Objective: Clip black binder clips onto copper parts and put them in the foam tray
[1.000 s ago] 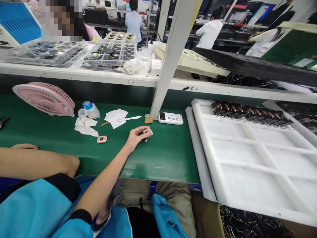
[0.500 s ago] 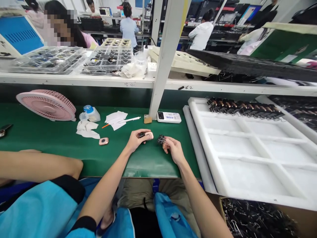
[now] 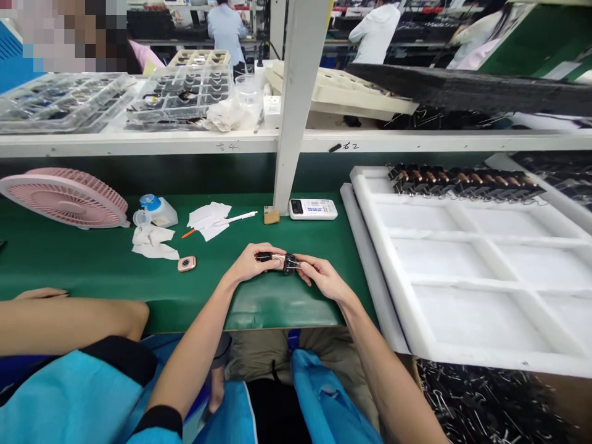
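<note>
Green surface, with a white foam tray at its right edge and a pink fan lying at far left. Over the near middle, the left hand and right hand meet, each grip closed: left on a small rose-gold part, right on a black binder clip touching it. A second rose-gold piece lies apart, to the left.

From my feed the scene is bright and even under overhead light, with soft sheen on the green table, glare washing out the white foam tray, faint shadows, wide-angle bending at the edges and a pixelated patch top left.
</note>
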A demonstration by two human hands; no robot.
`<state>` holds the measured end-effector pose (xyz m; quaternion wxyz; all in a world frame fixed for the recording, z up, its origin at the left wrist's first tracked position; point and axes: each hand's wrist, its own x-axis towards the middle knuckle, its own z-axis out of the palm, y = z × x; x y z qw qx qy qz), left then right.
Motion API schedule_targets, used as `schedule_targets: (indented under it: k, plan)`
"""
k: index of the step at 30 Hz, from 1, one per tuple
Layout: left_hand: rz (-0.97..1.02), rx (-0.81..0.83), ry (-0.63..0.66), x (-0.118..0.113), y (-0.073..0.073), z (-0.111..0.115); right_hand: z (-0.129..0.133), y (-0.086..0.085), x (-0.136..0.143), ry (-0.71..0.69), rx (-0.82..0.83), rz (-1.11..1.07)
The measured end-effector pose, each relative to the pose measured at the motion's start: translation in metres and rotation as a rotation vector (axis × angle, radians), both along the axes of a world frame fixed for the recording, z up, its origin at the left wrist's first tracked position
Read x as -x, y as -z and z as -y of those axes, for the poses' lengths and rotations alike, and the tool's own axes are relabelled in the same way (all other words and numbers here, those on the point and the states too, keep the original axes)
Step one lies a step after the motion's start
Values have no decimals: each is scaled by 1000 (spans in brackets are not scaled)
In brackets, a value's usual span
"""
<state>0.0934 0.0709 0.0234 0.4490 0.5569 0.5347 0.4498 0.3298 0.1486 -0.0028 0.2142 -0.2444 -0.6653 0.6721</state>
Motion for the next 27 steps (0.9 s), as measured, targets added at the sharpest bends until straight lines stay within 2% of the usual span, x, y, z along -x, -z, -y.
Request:
schedule_targets:
  k: [4,12,14,16,17,19,22,24,25,27]
  plan:
    - [-18,2,4,-3,-2,0,2,1,-1,-12,-9,20]
    - [-10,46,-25,-2,3,-2,0,2,7,5,9,4]
    - [1,55,-21,-1,-2,0,10,-6,9,56,16,-2]
    - [23,11,-64,-1,-13,9,28,-24,0,133,-20,22]
    - [22,-29,-118,0,-19,17,38,-37,-10,188,-59,44]
    - [-65,-123,-342,6,-29,40,57,-68,-38,342,-164,95]
    - [-457,-152,-779,22,-29,77,61,-112,-91,670,-315,149]
    - [-702,-131,-968,33,-21,97,35,-133,-120,834,-395,205]
    - [-801,-106,-1020,37,-16,104,14,-139,-129,876,-434,249]
    - [-955,-18,-1043,42,-6,112,-38,-141,-136,908,-526,356]
